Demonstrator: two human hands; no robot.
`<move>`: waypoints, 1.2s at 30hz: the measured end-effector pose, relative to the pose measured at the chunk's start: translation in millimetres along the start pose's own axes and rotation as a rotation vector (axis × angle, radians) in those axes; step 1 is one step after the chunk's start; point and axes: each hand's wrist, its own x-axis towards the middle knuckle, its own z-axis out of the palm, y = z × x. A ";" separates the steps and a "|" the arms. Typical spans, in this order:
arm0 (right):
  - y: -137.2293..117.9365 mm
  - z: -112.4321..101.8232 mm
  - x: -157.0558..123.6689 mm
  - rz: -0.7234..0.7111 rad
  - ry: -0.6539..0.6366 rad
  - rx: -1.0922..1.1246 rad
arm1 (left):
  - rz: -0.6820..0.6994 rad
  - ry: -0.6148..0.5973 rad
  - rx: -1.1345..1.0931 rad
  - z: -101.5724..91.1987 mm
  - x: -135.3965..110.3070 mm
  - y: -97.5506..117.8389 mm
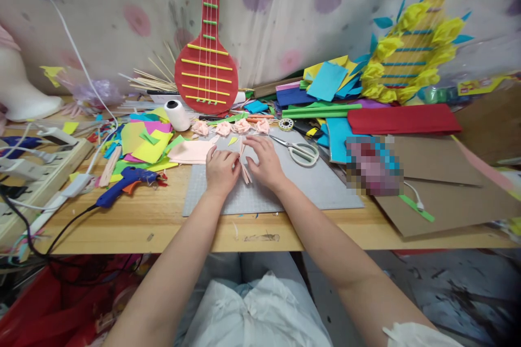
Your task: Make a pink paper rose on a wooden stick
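A narrow, folded pale pink paper strip (246,174) stands between my hands over the grey cutting mat (325,190). My left hand (222,172) is closed, with thumb and fingertips pinching the strip's left side. On the other side, my right hand (265,160) is curved, its thumb apart from the fingers; the fingertips are at the strip's upper end. Just beyond lie several pink paper roses (223,128) in a row. Scissors (301,153) rest to the right of my right hand. A flat pink paper sheet (189,152) lies left of my left hand.
A blue glue gun (128,184) lies at left by a power strip (36,173) with cables. Coloured paper scraps (146,141) and a white thread spool (177,115) sit behind. A red paper lute (207,73) leans at the back; brown cardboard (439,200) lies right.
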 end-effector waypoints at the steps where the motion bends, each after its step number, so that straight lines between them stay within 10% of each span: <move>1: -0.5 -0.3 -0.3 -0.012 -0.020 -0.048 | 0.000 -0.001 0.002 0.2 0.0 0.4; 15: 0.5 1.0 -2.3 -0.126 -0.133 -0.207 | -0.067 -0.040 -0.035 0.0 -1.0 0.3; 36: 17.6 3.8 -4.6 0.255 -0.051 -0.090 | 0.014 -0.298 -0.324 4.8 -5.1 -3.6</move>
